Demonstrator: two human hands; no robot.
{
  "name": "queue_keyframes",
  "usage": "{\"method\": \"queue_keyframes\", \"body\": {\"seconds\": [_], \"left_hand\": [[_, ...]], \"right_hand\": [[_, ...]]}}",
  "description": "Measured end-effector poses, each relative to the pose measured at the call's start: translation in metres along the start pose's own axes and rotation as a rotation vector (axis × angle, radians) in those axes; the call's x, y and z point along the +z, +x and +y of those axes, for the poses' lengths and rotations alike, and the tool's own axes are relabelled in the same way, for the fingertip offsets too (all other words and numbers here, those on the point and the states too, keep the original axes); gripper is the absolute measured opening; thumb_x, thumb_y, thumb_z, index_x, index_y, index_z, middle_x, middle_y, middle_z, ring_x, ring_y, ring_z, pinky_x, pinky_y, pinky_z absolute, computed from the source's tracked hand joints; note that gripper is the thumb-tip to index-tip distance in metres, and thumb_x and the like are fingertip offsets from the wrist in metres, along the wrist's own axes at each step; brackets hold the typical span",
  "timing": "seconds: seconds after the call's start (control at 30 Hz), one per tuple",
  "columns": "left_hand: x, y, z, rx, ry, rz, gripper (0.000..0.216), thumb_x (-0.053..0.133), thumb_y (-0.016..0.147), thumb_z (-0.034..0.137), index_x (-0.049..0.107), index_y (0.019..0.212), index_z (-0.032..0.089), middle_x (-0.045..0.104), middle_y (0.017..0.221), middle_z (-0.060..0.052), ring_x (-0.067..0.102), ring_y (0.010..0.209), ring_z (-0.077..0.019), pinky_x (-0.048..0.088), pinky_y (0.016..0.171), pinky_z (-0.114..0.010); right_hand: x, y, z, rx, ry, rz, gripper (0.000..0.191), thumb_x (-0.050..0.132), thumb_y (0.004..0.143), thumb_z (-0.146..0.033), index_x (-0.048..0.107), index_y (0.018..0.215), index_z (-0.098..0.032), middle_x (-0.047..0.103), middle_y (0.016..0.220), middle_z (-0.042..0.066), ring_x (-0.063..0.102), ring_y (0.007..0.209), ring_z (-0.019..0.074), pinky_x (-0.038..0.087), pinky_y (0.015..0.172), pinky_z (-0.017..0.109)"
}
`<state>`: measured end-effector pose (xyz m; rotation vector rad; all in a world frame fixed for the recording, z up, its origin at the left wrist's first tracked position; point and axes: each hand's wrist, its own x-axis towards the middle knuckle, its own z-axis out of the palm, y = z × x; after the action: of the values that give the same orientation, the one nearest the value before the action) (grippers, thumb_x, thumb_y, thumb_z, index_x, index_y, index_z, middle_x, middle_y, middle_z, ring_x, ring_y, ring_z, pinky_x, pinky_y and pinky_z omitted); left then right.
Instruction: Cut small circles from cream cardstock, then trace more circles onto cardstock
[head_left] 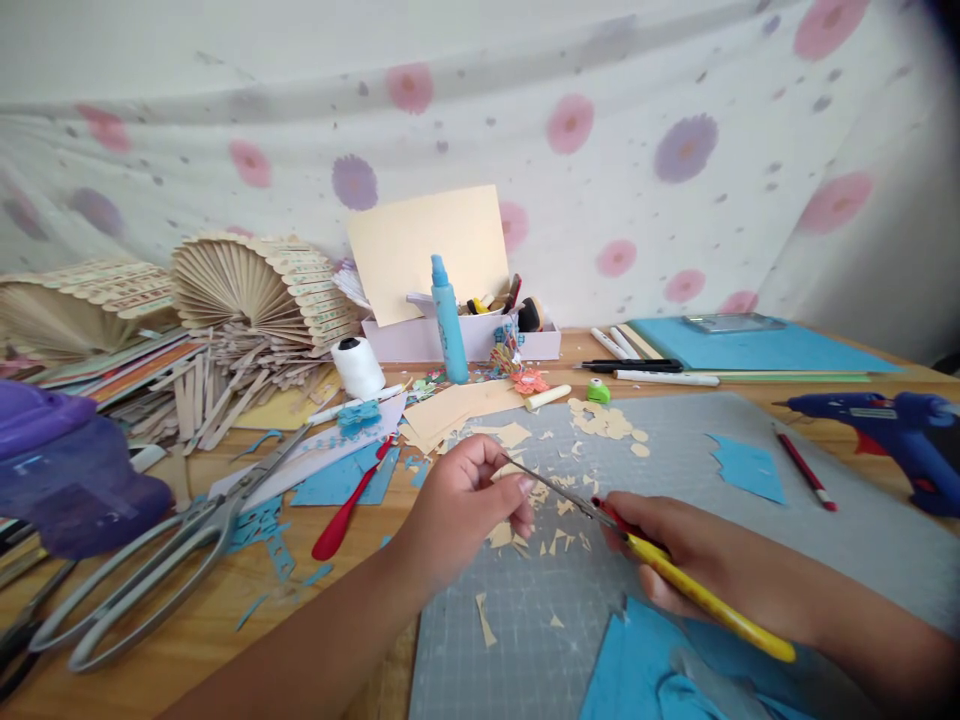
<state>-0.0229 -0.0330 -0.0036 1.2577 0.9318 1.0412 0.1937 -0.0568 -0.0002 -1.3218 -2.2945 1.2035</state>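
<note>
My right hand (pixel 705 560) is closed around pliers (pixel 705 595) with a long yellow handle and some red near the jaws. From the pliers' metal tip, a thin dark wire-like strip (pixel 546 480) runs left to my other hand. My left hand (pixel 469 495) is closed, with thumb and fingers at the strip's far end; what exactly they pinch is partly hidden. Both hands are above a grey cutting mat (pixel 457 660), over scattered cream paper scraps (pixel 559 540). Blue paper (pixel 630 660) lies just below my right hand.
Large scissors (pixel 202 540), a red-handled tool (pixel 349 520) and a purple-lidded container (pixel 75 480) are at left. A blue bottle (pixel 450 330) and white thread spool (pixel 358 368) stand behind. At right are a glue gun (pixel 885 425) and red pencil (pixel 802 470).
</note>
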Motion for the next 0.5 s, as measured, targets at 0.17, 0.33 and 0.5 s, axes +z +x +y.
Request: {"method": "queue_keyframes", "body": {"seconds": [0.17, 0.33, 0.5], "left_hand": [[-0.0024, 0.0006, 0.0005, 0.024, 0.020, -0.021, 0.024, 0.064, 0.066, 0.021, 0.041, 0.059, 0.020, 0.060, 0.046, 0.005, 0.054, 0.038, -0.0086, 0.042, 0.042, -0.020], [-0.0049, -0.0010, 0.0023, -0.003, 0.049, -0.073, 0.021, 0.064, 0.065, 0.022, 0.044, 0.060, 0.019, 0.061, 0.048, 0.004, 0.053, 0.037, -0.0089, 0.042, 0.040, -0.020], [-0.0060, -0.0017, 0.0032, -0.019, 0.055, -0.106, 0.020, 0.066, 0.064, 0.022, 0.047, 0.060, 0.019, 0.061, 0.048, 0.003, 0.054, 0.037, -0.0098, 0.042, 0.040, -0.021]], "right_hand": [[-0.0017, 0.0034, -0.0013, -0.029, 0.097, 0.029, 0.010, 0.053, 0.071, -0.023, 0.044, 0.068, -0.022, 0.045, 0.067, -0.003, 0.042, 0.065, 0.0154, 0.034, 0.056, 0.025], [-0.0008, 0.0028, -0.0026, -0.034, 0.087, 0.023, 0.012, 0.054, 0.070, -0.023, 0.042, 0.066, -0.021, 0.043, 0.066, -0.004, 0.039, 0.064, 0.0147, 0.030, 0.055, 0.025], [-0.0017, 0.0020, -0.0046, -0.037, 0.026, 0.044, 0.013, 0.055, 0.072, -0.025, 0.044, 0.066, -0.022, 0.048, 0.065, -0.003, 0.044, 0.064, 0.0160, 0.031, 0.055, 0.026]]}}
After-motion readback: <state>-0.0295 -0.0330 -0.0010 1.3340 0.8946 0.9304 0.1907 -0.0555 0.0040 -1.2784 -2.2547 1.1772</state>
